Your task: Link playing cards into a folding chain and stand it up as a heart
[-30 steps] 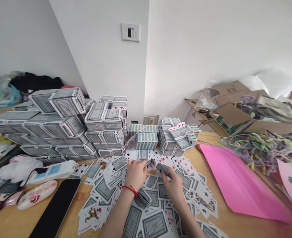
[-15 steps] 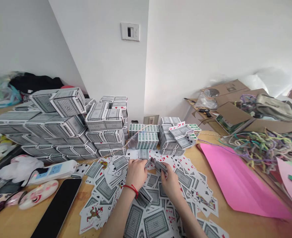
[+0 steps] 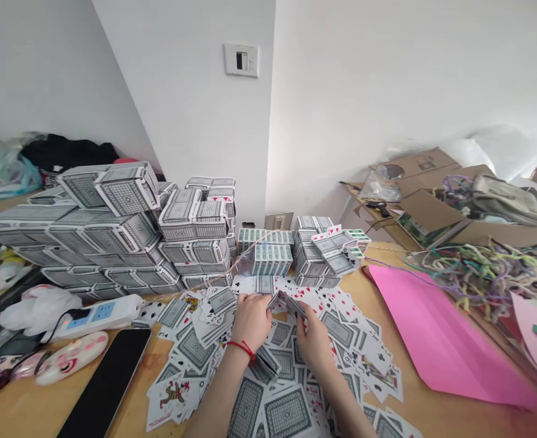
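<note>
I have the left hand [image 3: 252,319] pinched on cards [image 3: 273,300] and the right hand [image 3: 314,337] pinched on another bundle [image 3: 294,306], how many I can't tell, just above loose playing cards [image 3: 289,413] covering the wooden tabletop [image 3: 460,423]. Stacked decks [image 3: 194,219] stand before a white wall [image 3: 400,79]; a phone [image 3: 106,383] lies left, pink paper [image 3: 426,331] and tangled yarn [image 3: 473,277] right.

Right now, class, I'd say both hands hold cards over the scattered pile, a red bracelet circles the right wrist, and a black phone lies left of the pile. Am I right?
Not quite: the head view shows the red bracelet on the left wrist. Both hands holding cards, and the phone left of the pile, are right.
</note>
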`<action>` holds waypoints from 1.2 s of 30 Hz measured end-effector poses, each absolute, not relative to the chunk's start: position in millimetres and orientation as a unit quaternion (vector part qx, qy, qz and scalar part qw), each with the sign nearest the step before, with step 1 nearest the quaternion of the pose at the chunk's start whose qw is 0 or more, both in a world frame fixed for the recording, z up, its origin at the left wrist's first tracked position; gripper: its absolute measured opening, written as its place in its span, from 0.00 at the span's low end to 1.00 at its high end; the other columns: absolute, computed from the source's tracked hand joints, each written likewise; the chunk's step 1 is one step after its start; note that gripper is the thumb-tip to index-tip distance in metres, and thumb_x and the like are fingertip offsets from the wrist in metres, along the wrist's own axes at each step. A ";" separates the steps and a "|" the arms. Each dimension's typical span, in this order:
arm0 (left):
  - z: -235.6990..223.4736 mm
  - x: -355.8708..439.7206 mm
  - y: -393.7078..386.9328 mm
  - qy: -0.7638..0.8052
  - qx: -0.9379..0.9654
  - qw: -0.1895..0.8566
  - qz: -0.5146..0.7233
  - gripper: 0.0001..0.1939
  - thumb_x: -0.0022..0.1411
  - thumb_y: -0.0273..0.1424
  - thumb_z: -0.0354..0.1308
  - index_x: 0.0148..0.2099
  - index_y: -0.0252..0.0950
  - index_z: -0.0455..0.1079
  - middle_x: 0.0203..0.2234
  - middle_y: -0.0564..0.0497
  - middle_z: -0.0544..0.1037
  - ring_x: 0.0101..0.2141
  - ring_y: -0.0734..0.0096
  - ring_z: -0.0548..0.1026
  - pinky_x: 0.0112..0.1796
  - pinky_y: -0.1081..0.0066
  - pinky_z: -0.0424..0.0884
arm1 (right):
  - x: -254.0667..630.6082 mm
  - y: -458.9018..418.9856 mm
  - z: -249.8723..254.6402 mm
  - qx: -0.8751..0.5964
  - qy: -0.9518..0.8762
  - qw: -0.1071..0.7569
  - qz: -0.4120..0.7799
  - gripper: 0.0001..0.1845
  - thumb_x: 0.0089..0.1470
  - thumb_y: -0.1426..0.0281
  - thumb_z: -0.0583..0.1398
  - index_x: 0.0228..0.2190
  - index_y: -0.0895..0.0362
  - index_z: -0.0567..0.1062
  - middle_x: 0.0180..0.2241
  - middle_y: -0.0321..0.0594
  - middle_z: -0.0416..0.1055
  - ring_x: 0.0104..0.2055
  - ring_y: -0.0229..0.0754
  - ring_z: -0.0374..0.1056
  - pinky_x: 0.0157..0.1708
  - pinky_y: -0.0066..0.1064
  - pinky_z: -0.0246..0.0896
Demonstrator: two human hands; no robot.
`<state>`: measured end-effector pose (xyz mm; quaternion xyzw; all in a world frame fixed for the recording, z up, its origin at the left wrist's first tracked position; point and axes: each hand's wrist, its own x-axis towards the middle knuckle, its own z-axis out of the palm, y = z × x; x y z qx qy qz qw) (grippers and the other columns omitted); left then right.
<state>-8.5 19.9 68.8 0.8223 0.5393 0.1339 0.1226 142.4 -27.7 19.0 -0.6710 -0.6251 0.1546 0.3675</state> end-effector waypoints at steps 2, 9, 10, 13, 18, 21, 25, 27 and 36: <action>69.0 -8.4 20.0 0.541 0.821 0.125 0.134 0.10 0.55 0.23 0.48 0.37 0.39 0.68 0.30 0.50 0.75 0.37 0.65 0.70 0.40 0.65 0.57 | 142.6 -27.4 16.7 -0.667 -0.630 0.367 0.153 0.16 0.54 0.71 0.46 0.43 0.56 0.65 0.38 0.44 0.73 0.38 0.44 0.71 0.35 0.34 0.66; 72.5 -8.2 19.1 0.545 0.820 0.131 0.115 0.12 0.55 0.21 0.48 0.37 0.38 0.69 0.30 0.49 0.76 0.38 0.64 0.70 0.42 0.64 0.56 | 145.0 -25.1 12.4 -0.657 -0.622 0.401 0.144 0.18 0.53 0.71 0.47 0.45 0.56 0.66 0.40 0.44 0.73 0.39 0.44 0.71 0.37 0.35 0.65; 73.0 -8.1 18.9 0.544 0.821 0.128 0.114 0.12 0.54 0.21 0.48 0.37 0.38 0.69 0.30 0.49 0.76 0.38 0.64 0.70 0.42 0.64 0.56 | 146.8 -24.4 13.0 -0.659 -0.616 0.403 0.152 0.18 0.52 0.71 0.47 0.44 0.56 0.67 0.39 0.43 0.73 0.38 0.44 0.71 0.36 0.35 0.65; 74.8 -7.6 18.3 0.542 0.823 0.128 0.108 0.12 0.54 0.21 0.48 0.36 0.38 0.69 0.30 0.49 0.76 0.38 0.64 0.70 0.41 0.64 0.56 | 154.3 -21.9 16.5 -0.658 -0.605 0.405 0.191 0.14 0.51 0.69 0.50 0.39 0.56 0.70 0.35 0.42 0.75 0.35 0.44 0.72 0.34 0.34 0.66; 76.9 -6.8 17.6 0.543 0.823 0.134 0.101 0.12 0.54 0.21 0.49 0.36 0.39 0.70 0.29 0.49 0.76 0.38 0.64 0.70 0.41 0.64 0.55 | 161.1 -15.6 20.2 -0.611 -0.629 0.417 0.240 0.08 0.47 0.69 0.54 0.29 0.55 0.72 0.38 0.42 0.74 0.40 0.46 0.70 0.40 0.37 0.65; 75.3 -7.2 18.0 0.539 0.825 0.133 0.106 0.12 0.54 0.21 0.49 0.35 0.39 0.70 0.29 0.50 0.76 0.37 0.64 0.70 0.41 0.64 0.56 | 158.2 -12.8 19.0 -0.579 -0.655 0.418 0.247 0.12 0.47 0.72 0.52 0.35 0.56 0.71 0.40 0.43 0.73 0.43 0.45 0.69 0.43 0.37 0.64; 74.7 -8.0 18.3 0.537 0.827 0.130 0.110 0.12 0.54 0.21 0.48 0.36 0.40 0.70 0.29 0.49 0.76 0.37 0.64 0.70 0.40 0.64 0.56 | 153.0 -12.2 17.9 -0.557 -0.682 0.412 0.235 0.23 0.48 0.75 0.49 0.47 0.57 0.67 0.45 0.43 0.71 0.48 0.43 0.66 0.47 0.37 0.62; 76.4 -7.8 18.0 0.541 0.824 0.134 0.101 0.12 0.54 0.21 0.47 0.35 0.39 0.70 0.29 0.49 0.75 0.37 0.64 0.70 0.41 0.64 0.56 | 151.4 -12.4 18.1 -0.560 -0.682 0.412 0.224 0.22 0.48 0.75 0.49 0.47 0.56 0.68 0.45 0.43 0.71 0.47 0.43 0.67 0.47 0.37 0.62; 78.0 -7.9 18.2 0.546 0.821 0.138 0.094 0.13 0.54 0.21 0.47 0.35 0.39 0.70 0.29 0.49 0.75 0.37 0.64 0.70 0.41 0.65 0.56 | 144.5 -14.1 14.8 -0.583 -0.663 0.416 0.218 0.14 0.50 0.72 0.51 0.39 0.55 0.70 0.38 0.41 0.74 0.40 0.43 0.70 0.41 0.35 0.66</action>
